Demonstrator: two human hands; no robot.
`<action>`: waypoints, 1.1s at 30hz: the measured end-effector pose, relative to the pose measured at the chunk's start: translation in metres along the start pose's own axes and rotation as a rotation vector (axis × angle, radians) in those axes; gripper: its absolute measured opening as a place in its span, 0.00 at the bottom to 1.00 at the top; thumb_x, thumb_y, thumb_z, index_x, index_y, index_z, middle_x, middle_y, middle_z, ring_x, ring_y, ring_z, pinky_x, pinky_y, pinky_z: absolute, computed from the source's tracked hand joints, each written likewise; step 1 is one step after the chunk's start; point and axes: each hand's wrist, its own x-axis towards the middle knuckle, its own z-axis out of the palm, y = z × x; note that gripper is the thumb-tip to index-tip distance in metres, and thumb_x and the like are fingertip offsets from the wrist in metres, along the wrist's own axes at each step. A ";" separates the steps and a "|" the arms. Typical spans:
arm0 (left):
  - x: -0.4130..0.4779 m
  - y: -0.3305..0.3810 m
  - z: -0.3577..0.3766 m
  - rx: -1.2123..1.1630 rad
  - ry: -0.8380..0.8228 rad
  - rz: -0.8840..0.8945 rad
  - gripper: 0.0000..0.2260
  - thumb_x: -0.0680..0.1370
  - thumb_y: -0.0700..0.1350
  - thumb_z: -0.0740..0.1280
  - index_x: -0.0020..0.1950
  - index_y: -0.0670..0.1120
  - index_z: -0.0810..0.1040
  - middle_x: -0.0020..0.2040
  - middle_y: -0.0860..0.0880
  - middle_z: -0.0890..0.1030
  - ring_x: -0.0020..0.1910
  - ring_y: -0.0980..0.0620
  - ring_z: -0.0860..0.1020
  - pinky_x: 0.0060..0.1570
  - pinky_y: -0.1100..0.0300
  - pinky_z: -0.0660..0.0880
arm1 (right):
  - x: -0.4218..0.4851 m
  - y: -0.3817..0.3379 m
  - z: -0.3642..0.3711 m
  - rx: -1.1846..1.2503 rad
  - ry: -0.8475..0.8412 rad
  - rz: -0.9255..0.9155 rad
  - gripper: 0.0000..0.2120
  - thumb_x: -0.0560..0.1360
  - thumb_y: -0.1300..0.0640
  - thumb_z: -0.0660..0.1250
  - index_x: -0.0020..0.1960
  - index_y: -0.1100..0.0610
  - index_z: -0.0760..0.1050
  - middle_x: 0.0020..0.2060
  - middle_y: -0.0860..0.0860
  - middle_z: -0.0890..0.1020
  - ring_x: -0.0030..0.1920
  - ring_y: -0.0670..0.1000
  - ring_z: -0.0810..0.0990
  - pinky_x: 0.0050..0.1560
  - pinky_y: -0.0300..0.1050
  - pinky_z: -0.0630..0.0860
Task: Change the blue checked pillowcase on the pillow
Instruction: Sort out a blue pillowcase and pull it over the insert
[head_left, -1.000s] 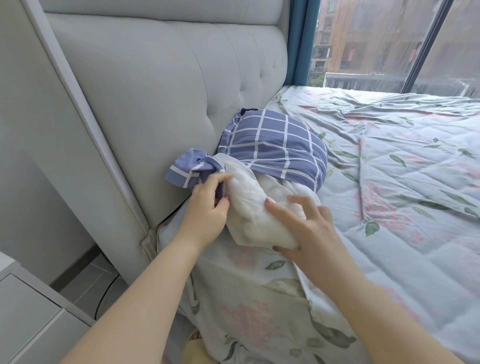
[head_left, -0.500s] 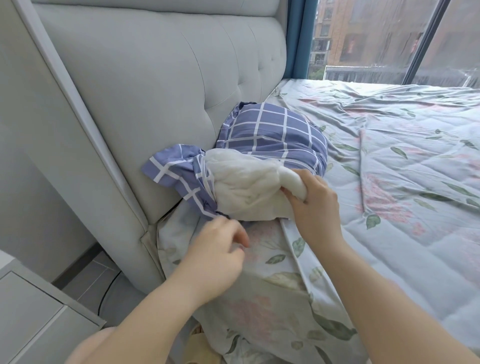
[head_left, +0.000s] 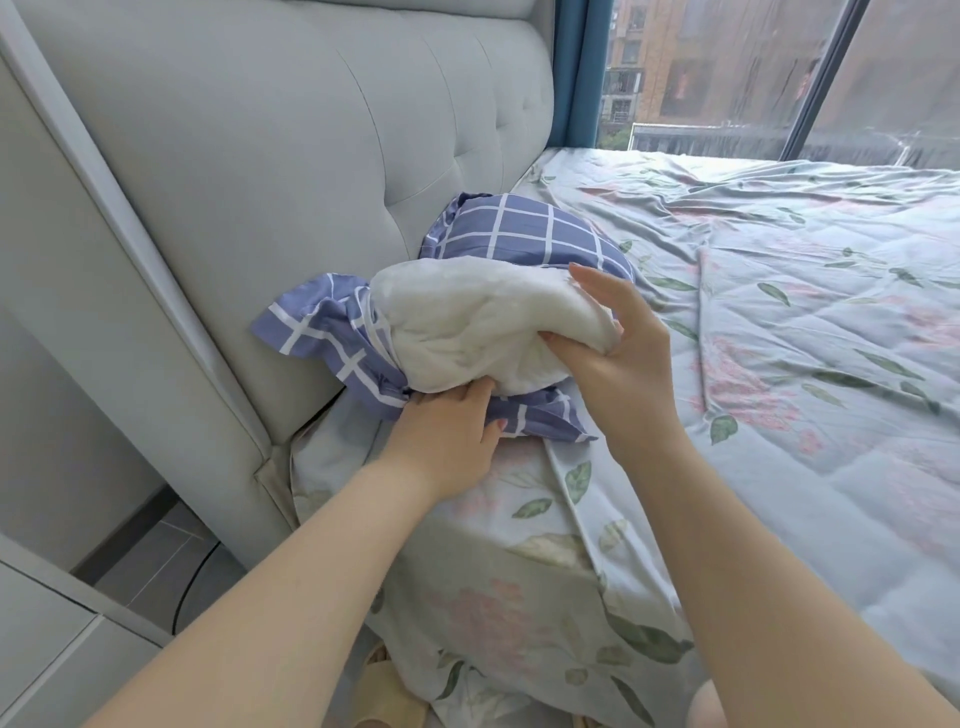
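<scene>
against headboard (head_left: 260, 182): pillow (head_left: 467, 322) half out of blue checked pillowcase (head_left: 519, 228); right hand (head_left: 623, 353) grips pillow, left hand (head_left: 447, 431) grips pillowcase.

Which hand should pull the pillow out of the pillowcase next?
Right. The right hand grips the bare end of the pillow; the left hand sits at the pillowcase opening, better for holding it back.

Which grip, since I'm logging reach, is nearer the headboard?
Left. The left grip holds the pillowcase close by the headboard; the right grip holds the pillow at its far end, farther away.
</scene>
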 end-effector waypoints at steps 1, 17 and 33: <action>0.001 0.001 0.003 0.077 -0.019 -0.027 0.18 0.81 0.54 0.58 0.69 0.49 0.67 0.70 0.48 0.72 0.69 0.43 0.68 0.66 0.51 0.64 | 0.000 0.001 -0.001 -0.004 -0.019 -0.015 0.24 0.69 0.67 0.74 0.61 0.50 0.78 0.56 0.46 0.81 0.59 0.46 0.80 0.59 0.49 0.78; -0.015 0.058 -0.039 -0.524 -0.235 0.089 0.21 0.79 0.62 0.60 0.37 0.47 0.74 0.31 0.51 0.77 0.33 0.52 0.74 0.38 0.53 0.72 | 0.003 0.008 -0.017 -0.175 -0.337 0.196 0.06 0.70 0.63 0.73 0.47 0.60 0.83 0.39 0.52 0.84 0.40 0.48 0.81 0.43 0.43 0.77; -0.036 0.056 -0.047 -0.909 -0.078 0.042 0.19 0.80 0.59 0.53 0.49 0.45 0.73 0.36 0.49 0.75 0.37 0.53 0.74 0.43 0.53 0.70 | -0.003 0.029 -0.026 0.018 -0.708 0.679 0.44 0.79 0.32 0.40 0.38 0.60 0.85 0.37 0.51 0.84 0.46 0.53 0.80 0.59 0.48 0.71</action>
